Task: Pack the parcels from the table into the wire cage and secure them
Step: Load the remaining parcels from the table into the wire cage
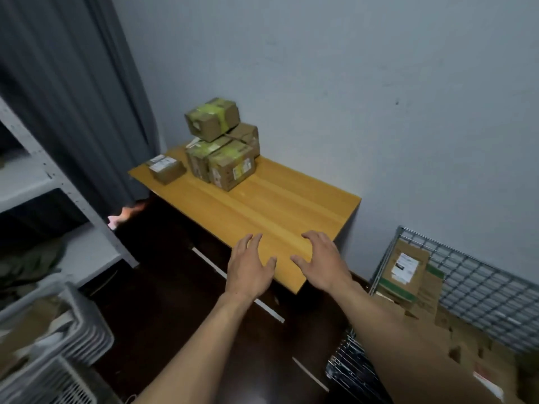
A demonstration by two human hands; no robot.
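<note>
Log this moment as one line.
left hand open, empty | right hand open, empty | parcels stacked on table | wire cage holds boxes

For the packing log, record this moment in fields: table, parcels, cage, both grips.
table: wooden table against the wall
parcels on table: five in view at the far end, a stack of four and a small flat box beside it
wire cage: right of the table, holds cardboard parcels
left grip: open, over the table's near end, holds nothing
right grip: open, holds nothing
</note>
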